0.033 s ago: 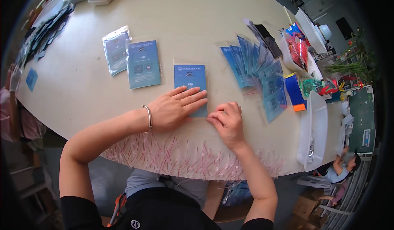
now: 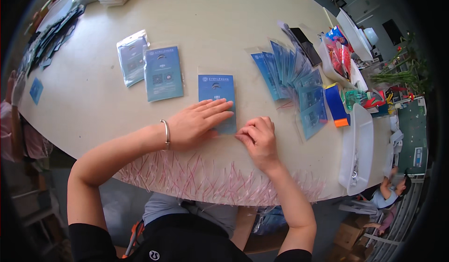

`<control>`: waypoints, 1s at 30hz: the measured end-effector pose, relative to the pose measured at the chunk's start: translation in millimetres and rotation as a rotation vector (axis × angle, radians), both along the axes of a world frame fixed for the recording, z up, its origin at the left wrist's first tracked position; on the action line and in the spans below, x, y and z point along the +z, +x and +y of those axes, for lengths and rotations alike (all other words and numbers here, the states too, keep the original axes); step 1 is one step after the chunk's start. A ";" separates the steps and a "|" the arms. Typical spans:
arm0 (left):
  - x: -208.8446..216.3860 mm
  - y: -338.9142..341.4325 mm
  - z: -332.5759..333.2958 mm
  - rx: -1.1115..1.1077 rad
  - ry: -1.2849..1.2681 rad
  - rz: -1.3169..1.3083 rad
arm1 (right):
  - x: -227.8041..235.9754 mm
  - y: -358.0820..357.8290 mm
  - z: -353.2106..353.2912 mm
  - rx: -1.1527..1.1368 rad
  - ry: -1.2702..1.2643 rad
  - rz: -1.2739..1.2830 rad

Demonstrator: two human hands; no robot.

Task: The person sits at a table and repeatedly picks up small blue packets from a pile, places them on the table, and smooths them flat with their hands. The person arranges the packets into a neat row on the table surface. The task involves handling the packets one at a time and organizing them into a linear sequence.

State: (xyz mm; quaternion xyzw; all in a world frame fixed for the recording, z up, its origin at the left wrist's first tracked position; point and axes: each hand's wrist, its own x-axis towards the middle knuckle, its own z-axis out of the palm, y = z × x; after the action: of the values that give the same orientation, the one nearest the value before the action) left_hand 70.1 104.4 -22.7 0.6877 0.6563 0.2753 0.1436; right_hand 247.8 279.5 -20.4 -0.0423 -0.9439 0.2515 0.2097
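1. Near table edge: a fringe of thin red-and-clear plastic strips (image 2: 201, 178) lay along the rounded cream tabletop (image 2: 100, 126), ends toward the wearer; probably spread there for easy reach.
2. Left hand (image 2: 199, 122), silver metal bangle at the wrist: fingers straight and close together, laid flat over the card's lower part, gripping nothing. Seemed to serve as a weight, keeping the card from sliding.
3. Right hand (image 2: 259, 138): thumb and fingertips in a narrow pinch at the sleeve's lower right corner. Could not tell whether film or something finer was between them.
4. Rectangular blue card in a clear plastic sleeve (image 2: 215, 83): upright before the wearer, top exposed, squared up as though for two-handed work.
5. Beyond, to the left: two overlapping blue-green sleeved cards (image 2: 163, 75), apart from the hands, perhaps to leave working room.
6. To the right: a loose fan of blue sleeved cards (image 2: 311, 107), overlapping, apparently grouped as a batch; a black flat phone (image 2: 304, 44) lay against its far side.
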 end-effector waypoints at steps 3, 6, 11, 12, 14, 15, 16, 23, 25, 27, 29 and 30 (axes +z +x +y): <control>16.2 -14.0 -21.2 -0.028 0.020 -0.129 | 1.7 2.5 -4.5 -0.065 -0.069 -0.046; 15.6 -8.3 -30.2 -0.002 -0.004 -0.060 | 2.4 5.2 -9.5 -0.106 -0.098 -0.086; 3.9 -5.5 -24.7 0.072 0.073 0.016 | 5.4 5.9 -10.9 -0.129 -0.131 -0.134; 2.8 -5.5 -23.4 0.077 0.104 0.043 | 6.6 6.1 -11.6 -0.139 -0.139 -0.147; 1.6 -5.1 -20.9 0.087 0.140 0.080 | 9.5 6.9 -13.0 -0.164 -0.155 -0.171; 1.1 -4.2 -20.3 0.094 0.145 0.089 | 9.9 7.7 -14.2 -0.186 -0.165 -0.178; 1.0 -3.7 -19.6 0.100 0.151 0.098 | 10.0 8.9 -15.2 -0.208 -0.175 -0.185; 4.7 0.7 -22.5 0.143 0.043 0.054 | 14.6 10.7 -21.7 -0.295 -0.227 -0.226; 5.6 2.3 -22.4 0.162 0.025 0.041 | 13.4 11.1 -21.8 -0.306 -0.233 -0.225; 9.2 3.4 -21.4 0.182 0.011 0.025 | 11.1 11.6 -21.8 -0.316 -0.221 -0.215; 11.5 4.7 -20.8 0.200 0.001 0.004 | 7.8 12.5 -23.1 -0.328 -0.194 -0.201; 12.5 5.3 -20.6 0.209 -0.001 -0.009 | 7.7 12.2 -24.4 -0.339 -0.170 -0.207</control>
State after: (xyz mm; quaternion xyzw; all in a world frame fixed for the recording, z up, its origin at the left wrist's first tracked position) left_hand 75.5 83.8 -10.1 0.6142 0.7240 0.2913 0.1173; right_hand 260.0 255.1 -12.8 -0.2434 -0.9152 0.2857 0.1467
